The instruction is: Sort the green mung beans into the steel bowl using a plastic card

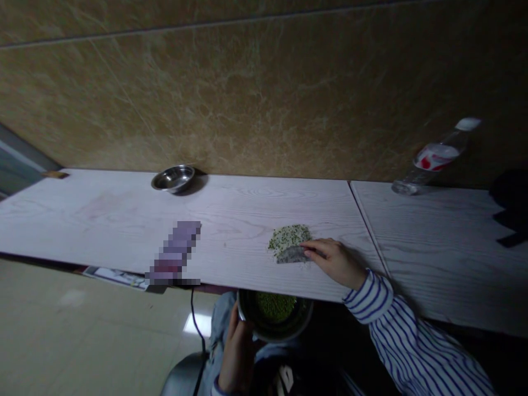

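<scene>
Below the table's front edge, my left hand [238, 344] grips the left rim of a metal bowl [306, 324]. Small green beans [275, 306] lie inside that bowl. My right hand [336, 263] is over the table, its thumb and fingers pinched on the right end of a thin grey flat piece with a curved upper edge [292, 254]. What exactly this piece is, I cannot make out. It stands against the near side of a small patch of loose green beans [290, 235], scattered on the pale wood-grain table [239, 242].
A small steel bowl [173, 179] stands at the back left near the wall. Left of the beans lies a pixelated purple item [175, 253]. A clear plastic bottle [433, 157] stands at the back right, with a black object [511, 203] beyond it. A cable [193, 313] hangs down in front.
</scene>
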`<state>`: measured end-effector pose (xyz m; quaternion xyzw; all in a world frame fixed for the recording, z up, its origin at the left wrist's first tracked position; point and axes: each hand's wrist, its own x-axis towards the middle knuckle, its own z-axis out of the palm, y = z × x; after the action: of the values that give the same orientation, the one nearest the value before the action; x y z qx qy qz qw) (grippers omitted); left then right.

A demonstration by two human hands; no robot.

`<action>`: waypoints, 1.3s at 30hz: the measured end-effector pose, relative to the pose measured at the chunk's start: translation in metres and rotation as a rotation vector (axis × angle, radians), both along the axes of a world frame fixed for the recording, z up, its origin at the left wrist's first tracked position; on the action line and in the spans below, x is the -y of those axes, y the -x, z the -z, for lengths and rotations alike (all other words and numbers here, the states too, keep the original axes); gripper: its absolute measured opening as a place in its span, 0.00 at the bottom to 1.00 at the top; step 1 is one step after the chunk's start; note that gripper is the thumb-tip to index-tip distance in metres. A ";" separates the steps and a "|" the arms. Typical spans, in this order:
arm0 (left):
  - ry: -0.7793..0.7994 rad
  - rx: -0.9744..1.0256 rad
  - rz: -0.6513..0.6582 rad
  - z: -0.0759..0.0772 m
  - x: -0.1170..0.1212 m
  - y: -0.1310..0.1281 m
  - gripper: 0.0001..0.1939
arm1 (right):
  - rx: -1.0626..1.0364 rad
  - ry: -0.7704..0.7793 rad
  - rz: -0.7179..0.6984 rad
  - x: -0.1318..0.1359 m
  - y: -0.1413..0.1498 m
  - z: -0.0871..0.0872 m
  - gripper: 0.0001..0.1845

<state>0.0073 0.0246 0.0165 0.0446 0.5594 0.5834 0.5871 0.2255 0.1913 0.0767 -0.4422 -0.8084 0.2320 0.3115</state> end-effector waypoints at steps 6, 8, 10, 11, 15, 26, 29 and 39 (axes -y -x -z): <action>-0.017 0.020 -0.041 -0.002 -0.003 -0.008 0.40 | -0.049 0.020 0.049 -0.017 0.002 -0.002 0.13; -0.014 0.035 -0.038 -0.002 -0.003 -0.009 0.40 | -0.073 0.046 0.052 -0.022 0.003 -0.001 0.12; -0.019 0.052 -0.029 -0.001 -0.003 -0.008 0.40 | -0.114 0.080 0.050 -0.025 0.002 0.000 0.13; -0.026 0.061 -0.017 0.000 -0.003 -0.008 0.40 | -0.143 0.095 0.053 -0.026 0.002 0.001 0.13; -0.041 0.058 0.003 0.003 0.000 -0.005 0.39 | -0.242 0.131 0.071 -0.020 -0.008 0.003 0.13; -0.011 0.056 0.017 -0.001 0.003 -0.006 0.40 | -0.101 0.130 -0.023 0.000 -0.025 0.001 0.12; -0.013 0.063 0.024 0.000 0.005 -0.007 0.41 | -0.129 0.138 0.029 -0.005 -0.023 0.002 0.12; -0.036 0.087 0.021 0.002 0.006 -0.001 0.41 | -0.392 0.245 0.372 -0.066 -0.030 0.003 0.15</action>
<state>0.0082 0.0183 0.0143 0.0356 0.5221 0.5886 0.6161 0.2552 0.2572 0.0739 -0.5640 -0.6039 0.3477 0.4431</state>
